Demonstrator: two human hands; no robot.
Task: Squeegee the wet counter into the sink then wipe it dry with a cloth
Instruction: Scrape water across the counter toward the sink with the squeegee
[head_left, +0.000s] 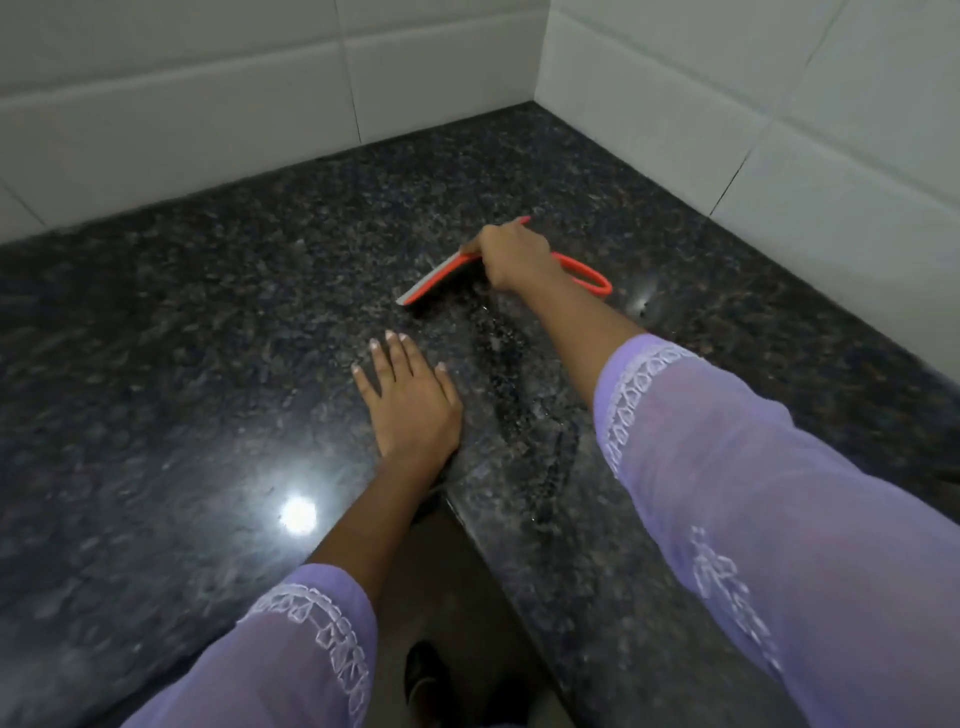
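**Squeegee held near the tabletop's back corner, other hand flat at the front edge**

Head view: much of the squeegee (441, 278) is hidden. The right hand (514, 260) is closed over its middle, so only 1 end of the orange head with its pale grey blade, a sliver of orange past the knuckles and the looped orange handle end show. Whether the blade touches the stone along its whole length cannot be told. No sink and no cloth show. The fingers of the right hand are curled under and out of sight. At the bottom edge a dark shape on the floor (441, 597) is too dim to identify.

The tabletop (182, 338) is dark, polished, speckled granite meeting 2 walls of large white glossy tiles (208, 104) at a back corner. It is L-shaped, with an inner front corner where brownish floor shows below. A round lamp glare sits on the stone near the left forearm. A wet streak (514, 395) with scattered drops runs from the squeegee toward the front edge.

The left hand (410, 400) lies palm down, fingers spread wide, holding nothing, just beside the streak near the inner front corner. Both arms wear sheer lilac sleeves (753, 467) with white lace trim.
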